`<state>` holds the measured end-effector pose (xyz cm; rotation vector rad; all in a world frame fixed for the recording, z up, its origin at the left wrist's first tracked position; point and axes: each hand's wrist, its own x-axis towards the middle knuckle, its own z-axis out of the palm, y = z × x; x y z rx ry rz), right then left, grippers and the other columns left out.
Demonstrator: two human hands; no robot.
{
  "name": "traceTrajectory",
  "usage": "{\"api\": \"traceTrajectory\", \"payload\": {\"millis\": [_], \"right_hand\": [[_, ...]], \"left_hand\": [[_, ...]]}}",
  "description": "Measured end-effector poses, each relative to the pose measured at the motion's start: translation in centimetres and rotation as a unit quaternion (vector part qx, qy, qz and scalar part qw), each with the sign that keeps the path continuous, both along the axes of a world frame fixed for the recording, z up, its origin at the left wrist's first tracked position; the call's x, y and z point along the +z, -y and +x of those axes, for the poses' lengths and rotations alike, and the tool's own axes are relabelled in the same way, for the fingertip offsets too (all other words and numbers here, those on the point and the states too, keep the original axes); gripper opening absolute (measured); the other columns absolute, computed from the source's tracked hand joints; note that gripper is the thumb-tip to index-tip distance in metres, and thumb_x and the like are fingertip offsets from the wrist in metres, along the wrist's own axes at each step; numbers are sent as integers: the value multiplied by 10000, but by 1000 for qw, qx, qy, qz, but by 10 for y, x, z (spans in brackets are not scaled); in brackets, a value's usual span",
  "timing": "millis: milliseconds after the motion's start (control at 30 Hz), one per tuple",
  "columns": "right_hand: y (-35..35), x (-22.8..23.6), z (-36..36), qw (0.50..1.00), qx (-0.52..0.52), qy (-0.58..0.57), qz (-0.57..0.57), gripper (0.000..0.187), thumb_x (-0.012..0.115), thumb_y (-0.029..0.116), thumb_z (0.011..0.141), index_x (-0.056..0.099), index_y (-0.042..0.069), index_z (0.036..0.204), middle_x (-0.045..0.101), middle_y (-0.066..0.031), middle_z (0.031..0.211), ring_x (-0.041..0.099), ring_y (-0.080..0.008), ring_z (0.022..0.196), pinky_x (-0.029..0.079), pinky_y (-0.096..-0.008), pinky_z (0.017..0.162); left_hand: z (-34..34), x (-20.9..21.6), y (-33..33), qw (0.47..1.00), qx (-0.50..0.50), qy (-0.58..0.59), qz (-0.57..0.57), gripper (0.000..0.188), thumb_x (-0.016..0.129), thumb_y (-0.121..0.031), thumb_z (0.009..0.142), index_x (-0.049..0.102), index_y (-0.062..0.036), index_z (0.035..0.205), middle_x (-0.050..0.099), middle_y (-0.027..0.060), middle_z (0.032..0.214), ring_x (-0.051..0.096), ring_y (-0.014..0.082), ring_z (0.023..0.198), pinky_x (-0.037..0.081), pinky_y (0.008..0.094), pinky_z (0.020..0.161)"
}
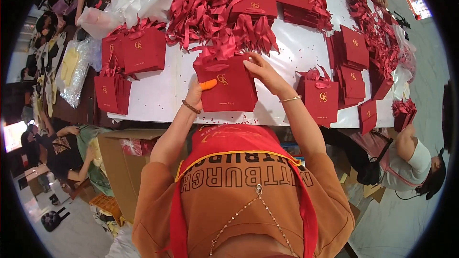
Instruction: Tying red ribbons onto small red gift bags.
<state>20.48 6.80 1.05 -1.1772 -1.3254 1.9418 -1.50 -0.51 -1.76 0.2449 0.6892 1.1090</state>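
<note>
A stack of red paper gift bags (pixel 234 91) with gold emblems and ribbon handles is held upright over the white tabletop in front of me. My left hand (pixel 197 93) is closed round its left edge, the thumb in an orange finger cover (pixel 208 84) pressed on the front bag. At the top right corner, my right hand (pixel 265 72) has its fingertips closed on the edge of the same stack, near the ribbons. Part of the fingers on both hands is hidden behind the bags.
A mound of loose red ribbons (pixel 198 12) lies beyond the stack. Other bag stacks stand left (pixel 143 50) and right (pixel 321 100) on the table (pixel 158 91). Clear plastic wrap (pixel 143 0) is at the far left. A cardboard box (pixel 117 172) and several people are nearby.
</note>
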Motion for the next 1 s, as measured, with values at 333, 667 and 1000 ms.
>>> {"api": "traceTrajectory", "payload": {"millis": [333,667,1000], "right_hand": [[-8,61,10,996,62,-47,49,481,617,317,800,482,106,1210,495,-47,1147,494,-133,977,411,-282,830],[-12,67,4,801,257,326,432,201,612,215,764,610,22,821,594,-106,852,568,-283,801,443,-366,692],[-7,46,6,926,191,199,257,204,580,180,801,553,-18,846,592,-131,762,562,-236,701,438,-345,617]], "left_hand": [[-18,5,4,985,-9,-116,127,428,635,33,681,533,-3,1095,603,93,1026,583,211,950,465,347,858],[-20,5,7,960,-71,-241,120,381,713,4,648,586,-1,1006,624,41,954,587,142,862,466,284,787],[-24,17,5,924,-100,-337,152,421,746,-28,625,586,-16,1014,620,27,950,567,117,857,454,264,769]]}}
